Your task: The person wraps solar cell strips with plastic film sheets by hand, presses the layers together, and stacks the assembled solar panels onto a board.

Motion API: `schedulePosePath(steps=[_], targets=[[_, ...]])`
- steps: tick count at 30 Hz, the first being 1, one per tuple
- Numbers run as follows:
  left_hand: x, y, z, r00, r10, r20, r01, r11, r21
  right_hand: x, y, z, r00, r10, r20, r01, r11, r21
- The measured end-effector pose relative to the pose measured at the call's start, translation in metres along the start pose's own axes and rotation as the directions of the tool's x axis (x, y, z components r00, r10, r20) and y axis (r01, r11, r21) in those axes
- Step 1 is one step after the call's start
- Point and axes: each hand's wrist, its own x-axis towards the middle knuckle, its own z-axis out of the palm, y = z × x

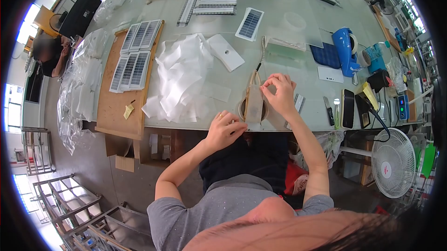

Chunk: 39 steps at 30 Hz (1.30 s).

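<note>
A narrow, translucent piece of film (254,105) stands out in front of me at the table's near edge. My right hand (279,92) pinches its upper right corner between thumb and fingers. Close to its lower left corner, my left hand (226,130) has thumb and fingertips pressed together; what lies between them is too small to make out. Behind the film, partly covered by it, is a round roll (242,109) that looks like tape. A thin dark-tipped tool (258,68) lies just beyond. To the left spreads a heap of thin white sheets (182,79).
A wooden board (106,97) at left carries printed cards (131,71). A blue tape dispenser (343,52), cutter knife (328,111), phone (348,108) and white fan (394,162) are at right. White strips (215,2) lie at the back. Another person (49,55) sits far left.
</note>
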Motion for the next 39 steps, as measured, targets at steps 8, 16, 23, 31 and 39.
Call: schedulePosePath(steps=[8, 16, 23, 31, 39], targets=[[0.000, 0.003, -0.005, 0.995, 0.093, 0.048, -0.098, 0.988, 0.118, 0.002, 0.001, -0.001, 0.999, 0.043, 0.034, -0.043, 0.999, 0.003], [-0.012, 0.018, -0.004, 0.985, 0.156, 0.076, -0.169, 0.961, 0.219, -0.036, 0.052, -0.061, 0.988, 0.151, -0.026, -0.154, 0.975, -0.160], [-0.022, 0.029, 0.005, 0.977, 0.193, 0.090, -0.209, 0.951, 0.227, -0.082, 0.067, -0.090, 0.989, 0.146, 0.026, -0.123, 0.907, -0.404], [-0.032, 0.054, 0.063, 0.736, -0.208, 0.644, 0.640, 0.524, -0.561, -0.085, 0.064, -0.088, 0.992, 0.121, 0.042, -0.097, 0.922, -0.375], [-0.013, 0.059, 0.130, 0.794, -0.196, 0.575, 0.603, 0.376, -0.704, -0.099, 0.051, -0.097, 0.992, 0.124, -0.007, -0.121, 0.952, -0.280]])
